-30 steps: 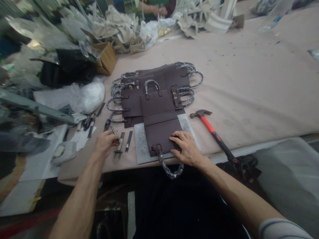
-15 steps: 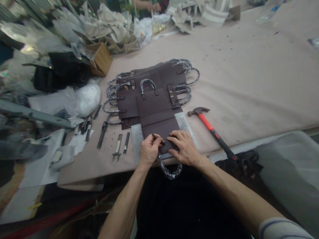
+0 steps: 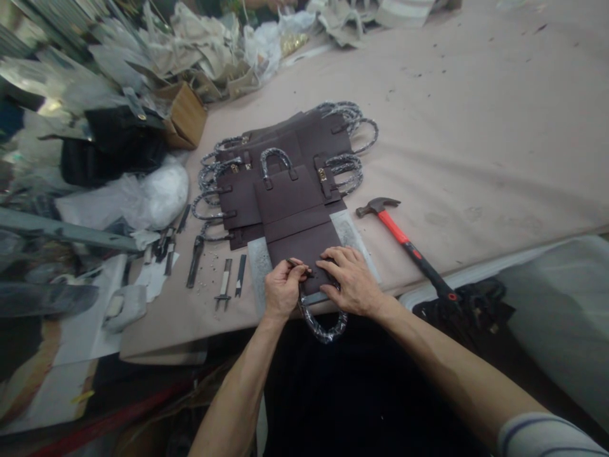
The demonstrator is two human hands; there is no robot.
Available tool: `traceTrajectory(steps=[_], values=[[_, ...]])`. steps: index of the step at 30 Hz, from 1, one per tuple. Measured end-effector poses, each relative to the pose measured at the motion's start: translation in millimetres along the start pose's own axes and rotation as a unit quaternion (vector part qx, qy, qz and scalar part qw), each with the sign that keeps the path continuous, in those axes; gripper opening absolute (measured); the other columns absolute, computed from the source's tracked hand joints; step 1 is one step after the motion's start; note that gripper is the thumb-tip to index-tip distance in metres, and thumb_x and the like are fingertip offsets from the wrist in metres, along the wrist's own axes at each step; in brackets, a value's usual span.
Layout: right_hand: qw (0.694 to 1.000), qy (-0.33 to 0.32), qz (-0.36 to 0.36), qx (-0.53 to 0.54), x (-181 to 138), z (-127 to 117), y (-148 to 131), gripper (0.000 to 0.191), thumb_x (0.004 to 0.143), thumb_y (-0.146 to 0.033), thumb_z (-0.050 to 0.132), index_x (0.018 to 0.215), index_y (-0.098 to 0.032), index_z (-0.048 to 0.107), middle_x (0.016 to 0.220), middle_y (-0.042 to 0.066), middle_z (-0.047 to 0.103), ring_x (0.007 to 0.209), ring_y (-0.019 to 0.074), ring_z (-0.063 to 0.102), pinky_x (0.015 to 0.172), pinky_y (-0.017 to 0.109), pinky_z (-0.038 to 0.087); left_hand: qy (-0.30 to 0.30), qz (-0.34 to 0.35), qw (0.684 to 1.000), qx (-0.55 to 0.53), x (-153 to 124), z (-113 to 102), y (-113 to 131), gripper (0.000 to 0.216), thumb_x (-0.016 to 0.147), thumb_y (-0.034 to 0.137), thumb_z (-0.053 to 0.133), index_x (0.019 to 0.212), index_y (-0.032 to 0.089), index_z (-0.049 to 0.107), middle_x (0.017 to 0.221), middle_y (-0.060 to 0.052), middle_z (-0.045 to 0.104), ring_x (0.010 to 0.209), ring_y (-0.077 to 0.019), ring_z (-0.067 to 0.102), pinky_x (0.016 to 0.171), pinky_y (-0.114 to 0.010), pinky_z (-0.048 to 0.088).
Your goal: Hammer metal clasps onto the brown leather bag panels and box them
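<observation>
A dark brown leather bag panel (image 3: 297, 247) lies at the table's front edge, with one wrapped handle (image 3: 276, 151) at its far end and another wrapped handle (image 3: 327, 333) hanging over the edge. My left hand (image 3: 283, 287) pinches a thin dark piece at the panel's near left side. That piece is mostly hidden by the fingers, so its kind is unclear. My right hand (image 3: 351, 279) rests on the panel's near right part, fingers spread and slightly bent, pressing on the leather. Under the panel, a grey slab (image 3: 259, 260) sticks out on both sides.
More brown bag panels (image 3: 238, 203) with wrapped handles are stacked beyond. A claw hammer (image 3: 404, 238) with a red and black grip lies at right. Pronged punches (image 3: 223, 282) and a dark chisel-like tool (image 3: 195, 260) lie at left. Plastic bags and a cardboard box (image 3: 185, 114) crowd the left.
The camera view has tilted down slightly. My left hand and the thin dark piece have shifted only a little against the panel; my right hand keeps its place.
</observation>
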State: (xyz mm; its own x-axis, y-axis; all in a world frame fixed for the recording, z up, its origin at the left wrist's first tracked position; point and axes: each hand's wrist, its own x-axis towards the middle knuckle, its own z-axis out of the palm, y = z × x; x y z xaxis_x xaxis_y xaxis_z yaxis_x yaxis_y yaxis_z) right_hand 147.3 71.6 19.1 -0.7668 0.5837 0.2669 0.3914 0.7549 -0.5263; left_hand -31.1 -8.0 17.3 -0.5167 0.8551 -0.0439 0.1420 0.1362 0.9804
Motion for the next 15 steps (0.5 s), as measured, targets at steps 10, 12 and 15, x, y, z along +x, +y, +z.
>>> traceTrajectory(steps=[10,12,15], values=[[1.0,0.007,-0.005,0.012,-1,3,2,0.049,0.081,-0.03,0.073,0.128,-0.018,0.064,0.136,0.015,0.058,0.129,0.0355,0.047,0.114,0.056,0.032,0.02,0.181,0.968,0.17,-8,2,-7,0.014,0.094,0.028,0.059,0.087,0.021,0.068,0.082,-0.003,0.077,0.074,-0.0158,0.074,0.074,-0.025,0.061],[0.999,0.022,-0.013,0.046,-2,2,8,0.046,0.082,-0.031,0.072,0.125,-0.018,0.064,0.133,0.015,0.059,0.126,0.0347,0.049,0.11,0.055,0.036,0.024,0.235,0.952,0.193,-8,3,-8,0.013,0.095,0.025,0.059,0.088,0.02,0.068,0.081,-0.003,0.077,0.073,-0.0151,0.074,0.073,-0.024,0.059],[0.988,0.069,-0.021,0.135,-5,-5,23,0.039,0.088,-0.034,0.066,0.123,-0.016,0.063,0.13,0.016,0.06,0.121,0.0307,0.054,0.103,0.049,0.044,0.029,0.292,0.935,0.2,-8,5,-9,0.012,0.095,0.021,0.058,0.089,0.019,0.069,0.081,-0.002,0.077,0.075,-0.0142,0.074,0.073,-0.022,0.058]])
